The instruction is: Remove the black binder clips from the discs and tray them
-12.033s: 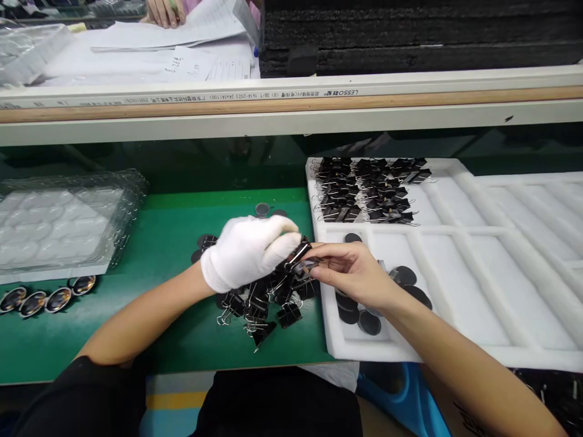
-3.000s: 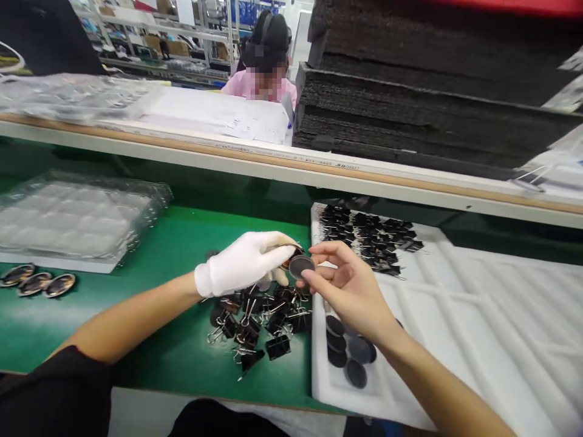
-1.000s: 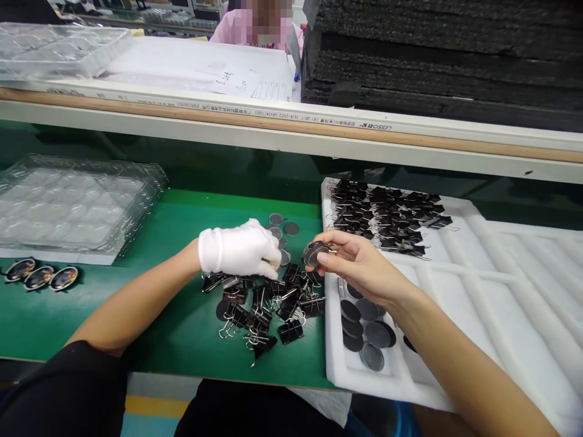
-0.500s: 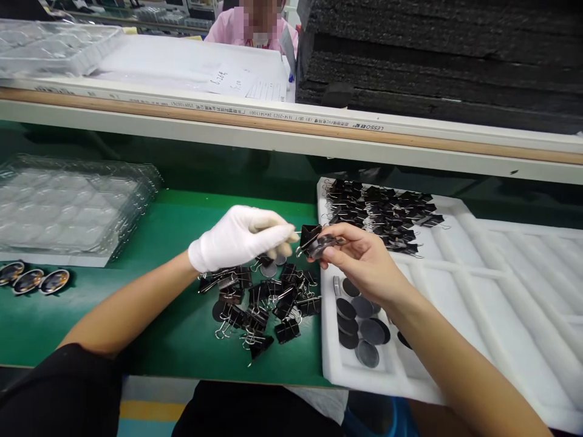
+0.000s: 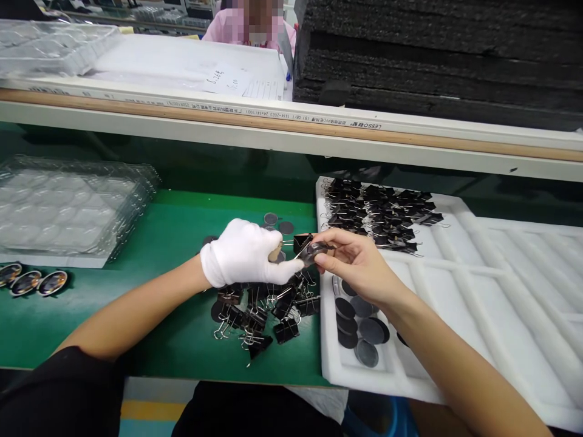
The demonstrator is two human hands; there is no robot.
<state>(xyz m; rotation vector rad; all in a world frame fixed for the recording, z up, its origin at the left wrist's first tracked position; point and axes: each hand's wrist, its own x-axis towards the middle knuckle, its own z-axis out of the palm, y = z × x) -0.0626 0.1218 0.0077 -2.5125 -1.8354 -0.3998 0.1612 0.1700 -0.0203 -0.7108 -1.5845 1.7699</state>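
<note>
1. Between the two hands: binder clip (image 5: 302,243) up against the edge of a dark round piece (image 5: 315,251); can't tell if it has bitten on.
2. Left hand (image 5: 252,252), white glove, thumb and finger pinching the clip's wire handles.
3. Right hand (image 5: 357,261), bare, gripping the round piece, thumb nearest the person, fingers behind.
4. Just below left hand: heap of loose clips (image 5: 262,309), black, silver handles, on green tabletop (image 5: 173,331).
5. Just beyond left hand: few grey discs (image 5: 286,228), flat on tabletop.
6. Below right hand: more discs (image 5: 371,331), overlapping, in near-left compartment of white foam tray (image 5: 478,285); right forearm crosses over it.
7. Beyond right hand: rows of clips (image 5: 376,209), packed in the tray's far-left part.
8. Well left of left hand: clear plastic trays (image 5: 68,206), stacked; three oval pieces (image 5: 26,283) in front, leftmost cut off at frame edge.
9. Far beyond both hands: person in pink (image 5: 218,33), papers (image 5: 182,60), black foam stack (image 5: 437,73).
</note>
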